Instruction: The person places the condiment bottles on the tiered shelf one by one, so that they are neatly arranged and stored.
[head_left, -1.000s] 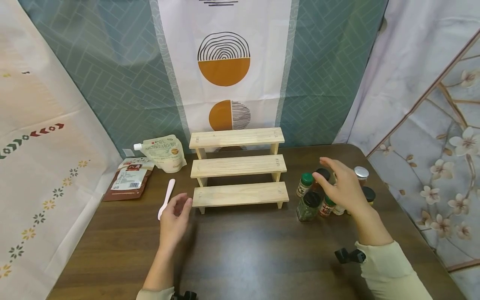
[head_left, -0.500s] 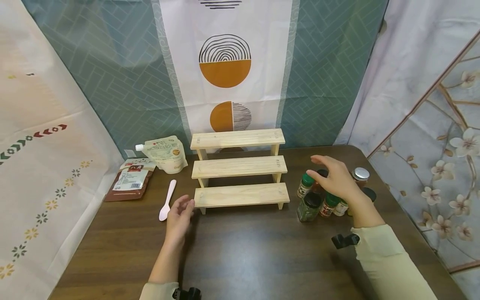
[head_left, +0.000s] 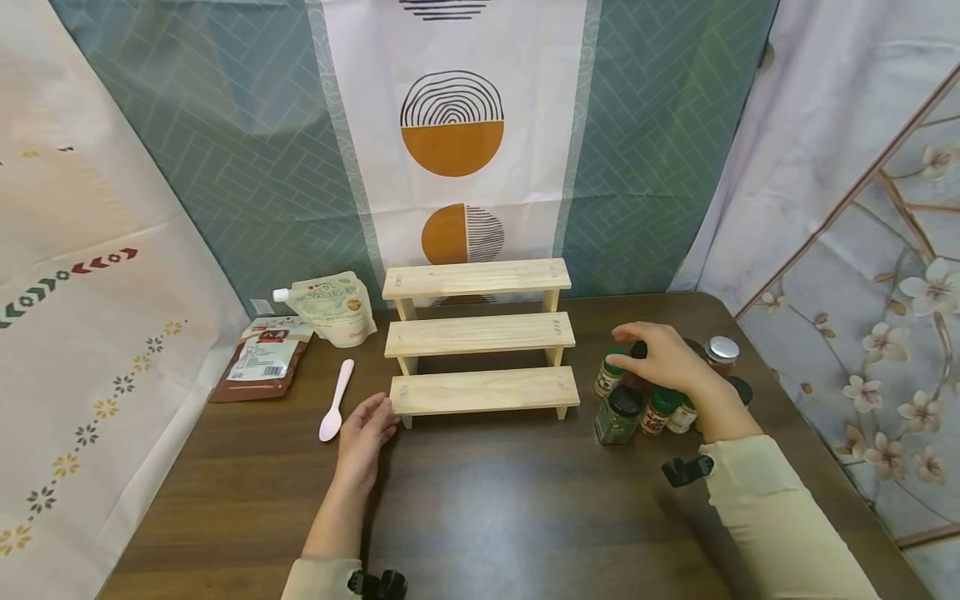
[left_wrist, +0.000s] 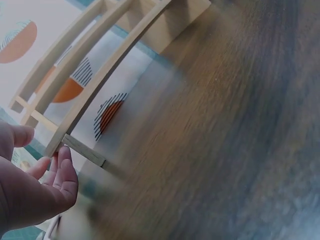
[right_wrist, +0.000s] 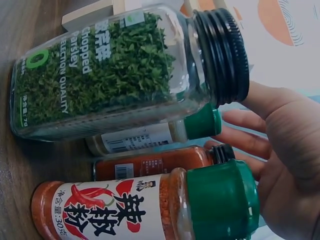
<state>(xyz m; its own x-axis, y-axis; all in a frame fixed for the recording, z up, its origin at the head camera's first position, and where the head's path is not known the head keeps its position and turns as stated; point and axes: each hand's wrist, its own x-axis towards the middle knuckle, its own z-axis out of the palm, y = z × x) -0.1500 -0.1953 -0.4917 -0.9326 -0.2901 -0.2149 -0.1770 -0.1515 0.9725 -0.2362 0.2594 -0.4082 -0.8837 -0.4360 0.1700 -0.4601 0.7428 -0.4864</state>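
Observation:
A three-step wooden rack (head_left: 480,391) stands in the middle of the table. At the left end of its lowest step is my left hand (head_left: 365,437), fingertips right at the corner; in the left wrist view the thumb is apart from the wood. My right hand (head_left: 667,360) reaches over a group of spice jars, thumb and fingers spread around a green-capped jar (head_left: 608,377). In the right wrist view its fingertips are close to that green cap (right_wrist: 202,122). Nearer stand a black-lidded jar of chopped parsley (right_wrist: 95,75) and a green-capped chili powder jar (right_wrist: 125,207).
Left of the rack lie a pale pink spoon (head_left: 335,402) and a brown packet (head_left: 262,358). A spouted pouch (head_left: 330,308) stands behind them. A silver-lidded jar (head_left: 722,352) is at the far right of the group. Patterned cloth (head_left: 637,150) hangs behind the table.
My right hand has moved left and lowered over the jars toward the green-capped one. My left hand has shifted slightly right, up to the rack's lowest step.

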